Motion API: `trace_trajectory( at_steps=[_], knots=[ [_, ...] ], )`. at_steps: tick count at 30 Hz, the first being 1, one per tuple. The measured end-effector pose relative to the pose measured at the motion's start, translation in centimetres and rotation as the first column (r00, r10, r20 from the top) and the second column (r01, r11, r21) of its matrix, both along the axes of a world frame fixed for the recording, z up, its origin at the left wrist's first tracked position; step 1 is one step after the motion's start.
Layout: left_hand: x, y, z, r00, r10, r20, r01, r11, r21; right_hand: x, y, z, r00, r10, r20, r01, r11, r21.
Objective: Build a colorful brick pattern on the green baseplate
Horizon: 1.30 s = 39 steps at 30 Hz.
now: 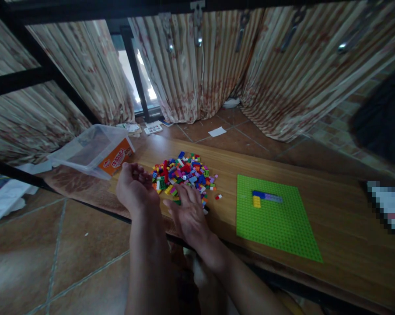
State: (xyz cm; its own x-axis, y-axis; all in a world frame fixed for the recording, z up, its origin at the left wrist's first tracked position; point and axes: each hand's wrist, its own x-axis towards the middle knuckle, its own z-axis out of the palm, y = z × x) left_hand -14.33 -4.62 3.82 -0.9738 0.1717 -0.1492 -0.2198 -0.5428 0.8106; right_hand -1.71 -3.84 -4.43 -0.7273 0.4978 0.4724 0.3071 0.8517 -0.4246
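A heap of small coloured bricks [186, 174] lies on the wooden table [315, 205]. My left hand [134, 188] rests at the heap's left edge with its fingers curled inward; what they hold is hidden. My right hand [187, 212] lies over the heap's near edge, fingers stretched forward onto the bricks. To the right sits a green baseplate [276, 227] with a blue brick [258, 194], a yellow brick [256, 201] and a pale purple brick [274, 197] fixed near its far side. One red-and-white brick [218, 197] lies loose between heap and plate.
A clear plastic tub [92, 151] with an orange label lies tipped on its side at the table's left end. Striped curtains [282, 74] hang behind. Papers [217, 131] lie on the tiled floor. A dark frame bar [16, 81] crosses the upper left.
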Motion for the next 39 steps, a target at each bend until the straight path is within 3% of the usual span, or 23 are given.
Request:
trace_trajectory(
  at_steps=[8,25,28,31,33,34,36,39],
  knots=[
    [-1.0,-0.6,0.2,0.999,0.017,0.032,-0.017,1.0,-0.006,0.7,1.2,-1.2,1.0,-0.006,0.03,0.006,1.0,0.009],
    [-0.4,0.1,-0.2,0.998,-0.06,0.006,0.06,0.998,-0.009,4.3,4.2,-1.0,0.992,-0.106,-0.072,0.1,0.992,-0.077],
    [-0.2,0.2,0.0,0.998,-0.065,0.019,0.066,0.997,-0.036,4.2,4.1,-0.7,0.986,-0.109,-0.126,0.09,0.986,-0.143],
    [0.0,0.4,0.0,0.994,-0.107,0.001,0.107,0.992,-0.071,4.1,4.0,0.2,0.954,-0.156,-0.258,0.074,0.951,-0.301],
    [0.3,0.5,0.0,0.978,-0.205,-0.048,0.197,0.972,-0.131,4.1,4.2,0.9,0.892,-0.232,-0.387,0.028,0.885,-0.464],
    [0.6,0.6,-0.1,0.954,-0.288,-0.083,0.269,0.945,-0.183,4.2,4.3,1.2,0.845,-0.29,-0.449,-0.021,0.822,-0.569],
    [1.3,0.7,-0.3,0.849,-0.508,-0.145,0.448,0.837,-0.313,4.4,4.9,1.8,0.741,-0.429,-0.517,-0.18,0.614,-0.768],
    [3.1,1.2,-0.7,0.55,-0.815,-0.18,0.69,0.565,-0.452,5.0,5.9,2.3,0.647,-0.589,-0.484,-0.422,0.252,-0.871]
  ],
)
